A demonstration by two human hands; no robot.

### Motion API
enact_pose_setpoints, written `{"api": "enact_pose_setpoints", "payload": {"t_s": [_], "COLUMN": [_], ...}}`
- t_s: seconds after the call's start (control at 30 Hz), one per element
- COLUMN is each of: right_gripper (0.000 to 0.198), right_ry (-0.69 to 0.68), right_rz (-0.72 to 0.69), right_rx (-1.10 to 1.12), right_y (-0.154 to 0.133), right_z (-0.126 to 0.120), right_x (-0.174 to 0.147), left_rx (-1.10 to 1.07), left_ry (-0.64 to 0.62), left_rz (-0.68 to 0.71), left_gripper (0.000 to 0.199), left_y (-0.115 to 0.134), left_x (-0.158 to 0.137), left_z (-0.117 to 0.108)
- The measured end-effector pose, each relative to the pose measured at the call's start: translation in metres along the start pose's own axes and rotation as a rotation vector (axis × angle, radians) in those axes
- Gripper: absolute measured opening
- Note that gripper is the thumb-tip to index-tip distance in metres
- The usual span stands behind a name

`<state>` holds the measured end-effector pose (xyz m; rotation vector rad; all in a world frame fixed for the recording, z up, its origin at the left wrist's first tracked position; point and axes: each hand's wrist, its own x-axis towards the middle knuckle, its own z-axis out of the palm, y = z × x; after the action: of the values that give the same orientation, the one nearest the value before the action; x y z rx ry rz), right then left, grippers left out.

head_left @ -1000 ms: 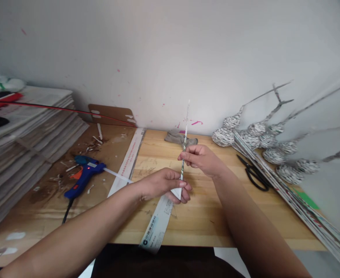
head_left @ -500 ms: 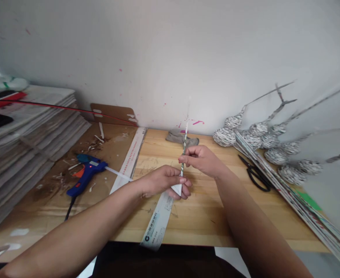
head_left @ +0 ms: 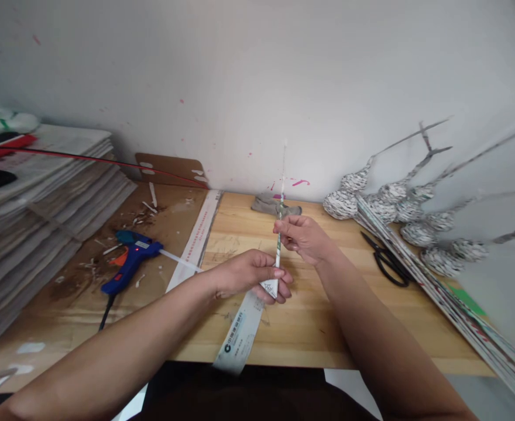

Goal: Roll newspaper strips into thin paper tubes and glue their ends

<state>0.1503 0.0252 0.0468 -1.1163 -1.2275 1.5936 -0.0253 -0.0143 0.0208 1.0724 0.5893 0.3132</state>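
Between my hands a thin rolled paper stick stands nearly upright, its pale tip reaching up in front of the wall. My left hand is closed on its lower end, where the unrolled part of the printed paper strip emerges and runs down over the table's front edge. Higher up, my right hand pinches the stick between thumb and fingers. Behind the stick a crumpled grey cloth lies at the back of the table.
A blue glue gun lies on stained cardboard at left, beside a stack of paper. At right are black scissors, a bundle of paper sticks and several woven paper gourds. A white printed strip crosses the table.
My right hand has shifted slightly up along the stick, and its grip has turned a little. The stick's folded paper at my left hand now shows printed marks.
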Motion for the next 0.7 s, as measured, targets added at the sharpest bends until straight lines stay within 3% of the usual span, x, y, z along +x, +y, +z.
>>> {"api": "enact_pose_setpoints", "payload": {"t_s": [0.2,0.4,0.53,0.7], "right_gripper": [0.035,0.032,0.036,0.036], "right_ry": [-0.136,-0.003,-0.153,0.002], "right_rz": [0.002,-0.018,0.031,-0.01], "right_rx": [-0.063,0.01,-0.027,0.001], "right_y": [-0.0054,-0.0055,-0.0052,-0.0043], "right_z": [-0.0043,-0.0029,-0.0024,-0.0002], "right_x": [-0.0041,-0.0035,-0.0048,-0.003], "left_rx": [0.011,0.01,0.008,0.024], "left_ry": [0.02,0.003,0.004,0.013], "left_rz": [-0.009,0.002,0.013,0.012], "left_gripper": [0.033,0.032,0.034,0.032], "left_y": [0.0008,0.0008,0.0001,0.0028], "left_x": [0.0,-0.0003,-0.0002,-0.001], "left_z": [0.001,0.0015,0.0009,0.0022]}}
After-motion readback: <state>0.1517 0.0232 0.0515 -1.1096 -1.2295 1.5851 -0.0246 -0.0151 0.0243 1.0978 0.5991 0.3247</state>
